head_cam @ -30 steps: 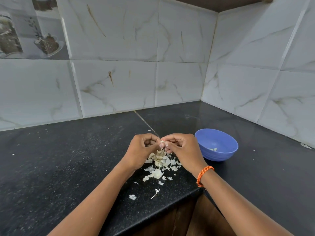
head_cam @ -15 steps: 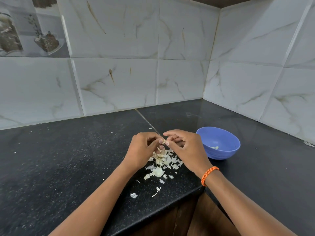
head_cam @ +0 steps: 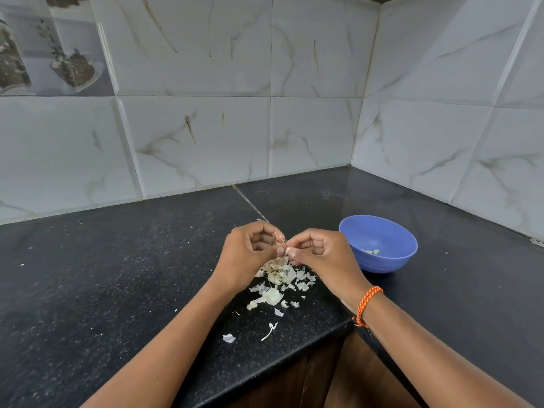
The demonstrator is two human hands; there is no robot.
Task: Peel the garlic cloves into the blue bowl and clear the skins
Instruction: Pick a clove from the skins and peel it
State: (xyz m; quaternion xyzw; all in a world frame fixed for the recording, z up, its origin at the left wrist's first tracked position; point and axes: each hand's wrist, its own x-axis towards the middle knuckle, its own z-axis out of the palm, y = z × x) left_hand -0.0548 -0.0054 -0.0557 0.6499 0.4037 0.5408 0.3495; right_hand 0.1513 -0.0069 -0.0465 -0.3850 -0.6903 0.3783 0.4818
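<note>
My left hand (head_cam: pixel 250 254) and my right hand (head_cam: pixel 321 254) meet fingertip to fingertip above the counter, both pinching one small garlic clove (head_cam: pixel 283 249) that is mostly hidden by the fingers. Under them lies a heap of pale garlic skins (head_cam: pixel 279 278), with smaller scraps scattered toward the counter's front edge. The blue bowl (head_cam: pixel 391 234) stands just right of my right hand, and a few peeled cloves (head_cam: pixel 372 252) lie at its bottom.
The black speckled countertop (head_cam: pixel 117 275) runs into a corner of white marbled wall tiles (head_cam: pixel 312 131). Its front edge (head_cam: pixel 294 357) cuts inward near my right wrist, with brown cabinet wood below. A loose skin flake (head_cam: pixel 229 338) and a thin stem (head_cam: pixel 269 331) lie near that edge.
Both hands stay together over the skin heap, working the clove with small finger shifts. The view has tilted slightly; the bowl and skins have not moved.
</note>
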